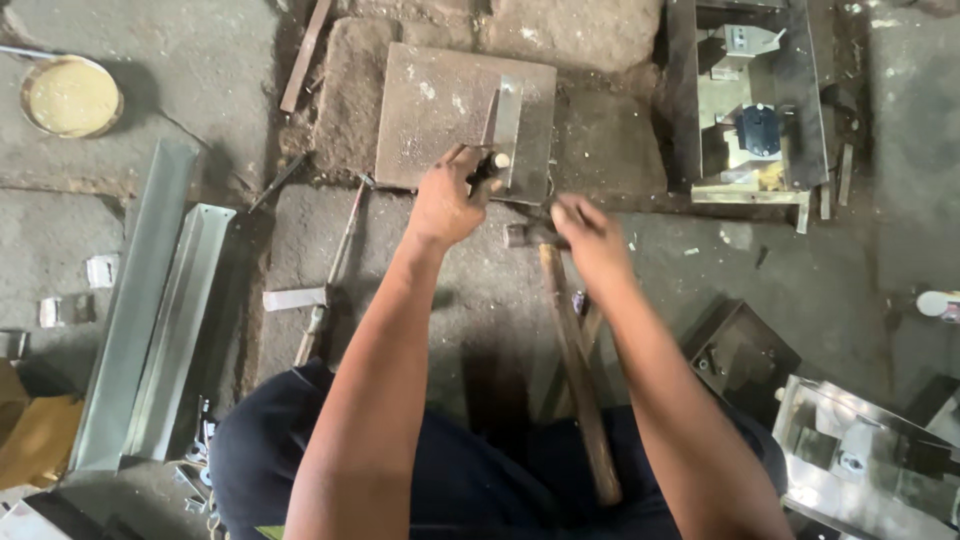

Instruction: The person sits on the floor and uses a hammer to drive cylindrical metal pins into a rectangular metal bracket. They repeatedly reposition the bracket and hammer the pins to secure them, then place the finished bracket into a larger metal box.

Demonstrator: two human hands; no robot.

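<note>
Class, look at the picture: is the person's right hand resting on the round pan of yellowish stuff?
No, the right hand is by the hammer; the pan sits far off.

left hand (447, 203): grips dark punch tool (487, 168) on narrow grey metal strip (507, 128) | flat rusty steel plate (464, 118) beneath | right hand (588, 232): over wooden-handled hammer (572, 350), blurred

A rough metal workshop: stained concrete floor (820, 270), a steel plate (440, 110) just beyond the fingers, folded sheet-metal channels (150, 320) and a paste tin (70, 97) off to their left.
</note>
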